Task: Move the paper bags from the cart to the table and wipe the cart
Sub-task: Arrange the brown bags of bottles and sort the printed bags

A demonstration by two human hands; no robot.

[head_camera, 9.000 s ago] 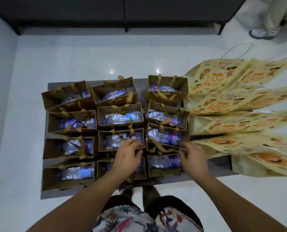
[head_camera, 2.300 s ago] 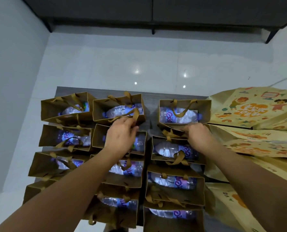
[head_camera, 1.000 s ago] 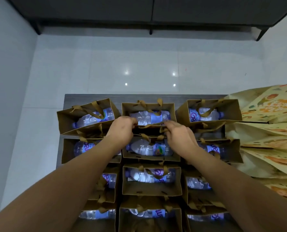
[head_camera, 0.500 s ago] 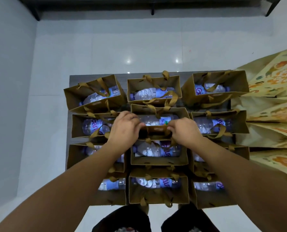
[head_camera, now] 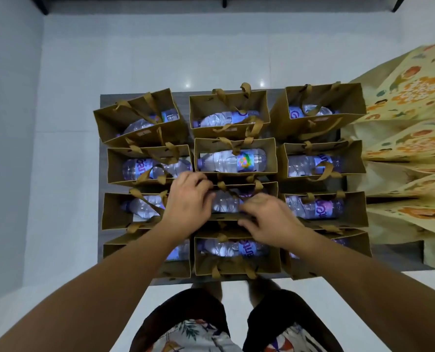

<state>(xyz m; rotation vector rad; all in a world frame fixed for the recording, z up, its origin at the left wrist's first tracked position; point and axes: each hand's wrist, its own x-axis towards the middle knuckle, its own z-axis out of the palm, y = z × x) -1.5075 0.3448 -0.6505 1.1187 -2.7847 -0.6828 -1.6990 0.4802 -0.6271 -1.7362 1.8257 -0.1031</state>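
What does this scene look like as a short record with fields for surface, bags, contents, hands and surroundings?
surface: dark grey flat top
bags: twelve open brown paper bags with ribbon handles, three columns by four rows
contents: clear plastic water bottles with purple labels, lying flat, visible in most bags
left hand: at the left rim of the middle column's third bag, fingers curled
right hand: at that bag's near rim, fingers curled
surroundings: yellow printed flat bags fanned out on the right; white tiled floor

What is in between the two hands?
In the head view, the left hand and right hand sit at either end of one brown paper bag; a water bottle inside it shows between them.
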